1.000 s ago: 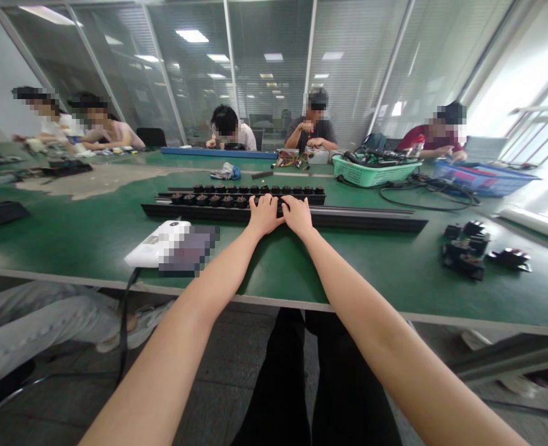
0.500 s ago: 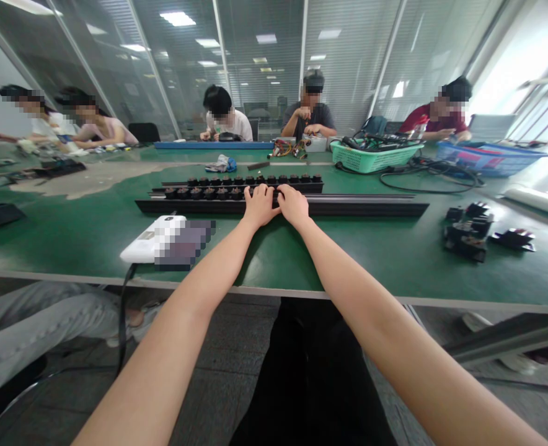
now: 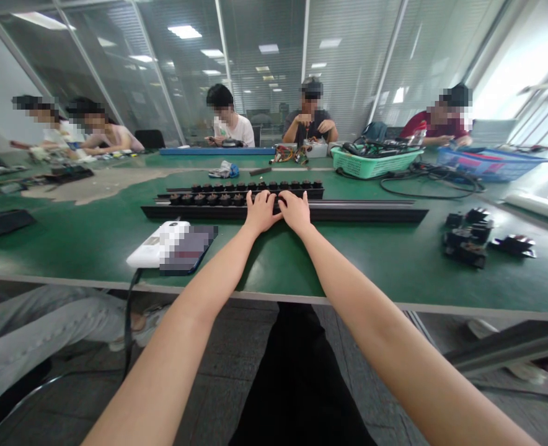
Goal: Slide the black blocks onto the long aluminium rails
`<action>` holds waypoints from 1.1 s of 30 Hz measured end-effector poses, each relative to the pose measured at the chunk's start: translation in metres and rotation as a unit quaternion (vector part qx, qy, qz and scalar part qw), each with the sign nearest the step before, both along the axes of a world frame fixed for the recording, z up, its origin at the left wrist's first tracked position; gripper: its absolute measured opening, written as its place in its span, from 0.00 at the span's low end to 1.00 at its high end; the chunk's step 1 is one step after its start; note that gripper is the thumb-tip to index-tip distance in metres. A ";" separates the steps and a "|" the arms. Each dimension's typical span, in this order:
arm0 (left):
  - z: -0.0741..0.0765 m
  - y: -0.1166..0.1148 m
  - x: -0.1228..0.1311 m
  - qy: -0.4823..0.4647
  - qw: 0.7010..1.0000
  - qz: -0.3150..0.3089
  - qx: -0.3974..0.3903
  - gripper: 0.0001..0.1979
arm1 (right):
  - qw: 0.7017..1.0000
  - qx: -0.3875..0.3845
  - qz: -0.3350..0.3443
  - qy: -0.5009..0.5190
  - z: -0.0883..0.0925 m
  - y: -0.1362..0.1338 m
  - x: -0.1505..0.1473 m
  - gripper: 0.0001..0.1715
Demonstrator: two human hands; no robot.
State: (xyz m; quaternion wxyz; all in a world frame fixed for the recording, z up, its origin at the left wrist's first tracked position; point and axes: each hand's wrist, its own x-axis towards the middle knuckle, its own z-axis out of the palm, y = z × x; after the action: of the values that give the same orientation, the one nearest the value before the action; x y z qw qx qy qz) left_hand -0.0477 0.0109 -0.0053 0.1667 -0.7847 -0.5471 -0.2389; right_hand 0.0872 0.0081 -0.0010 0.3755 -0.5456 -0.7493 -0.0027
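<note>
A long black rail with a silver channel lies across the green table in front of me. Several round-topped black modules sit in a row along its left half. My left hand bends over the rail, fingers slightly spread on top and thumb at the near side. Right beside it, my right hand curls its fingers over the same spot, its thumb close to the left one. Both hands close around a black module at the end of the row, mostly hidden by the fingers.
Behind lies a second rail with modules. Loose black parts lie at the right. A white device with a cable and a dark phone are near left. A green basket and a blue basket stand farther back; co-workers sit around.
The camera view has shifted slightly, so the table appears lower. Both hands stay at the same place on the rail, with the right fingers slightly changed in pose.
</note>
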 end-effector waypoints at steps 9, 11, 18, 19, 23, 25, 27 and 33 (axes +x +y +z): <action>0.000 0.001 -0.002 0.003 1.000 -0.007 -0.003 0.27 | 1.000 -0.004 -0.012 0.005 0.000 0.001 -0.005 0.19; 0.000 0.001 -0.003 0.000 1.000 -0.008 -0.006 0.27 | 1.000 0.002 -0.014 0.011 0.000 0.001 -0.006 0.20; 0.000 0.001 -0.005 0.001 1.000 -0.009 -0.004 0.27 | 1.000 -0.009 -0.009 0.011 -0.001 0.000 -0.007 0.22; 0.000 0.001 -0.005 0.000 1.000 -0.010 -0.005 0.27 | 1.000 -0.008 -0.007 0.010 -0.001 0.000 -0.007 0.22; -0.001 0.001 -0.006 -0.004 1.000 -0.016 0.000 0.28 | 1.000 -0.007 -0.002 0.010 -0.002 0.001 -0.005 0.22; -0.002 0.002 -0.006 -0.004 1.000 -0.017 0.002 0.28 | 1.000 -0.010 0.000 0.011 -0.002 0.003 -0.005 0.22; -0.002 0.003 -0.007 -0.005 1.000 -0.016 0.003 0.28 | 1.000 -0.012 0.002 0.013 -0.003 0.004 -0.005 0.22; -0.005 0.007 -0.009 0.001 1.000 -0.017 0.012 0.27 | 1.000 -0.021 0.002 0.017 -0.004 0.007 -0.006 0.22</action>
State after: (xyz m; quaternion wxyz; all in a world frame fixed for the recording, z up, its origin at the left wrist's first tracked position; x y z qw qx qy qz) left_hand -0.0566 0.0177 -0.0108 0.1726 -0.7917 -0.5310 -0.2478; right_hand 0.0812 0.0155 -0.0052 0.3769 -0.5521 -0.7434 0.0230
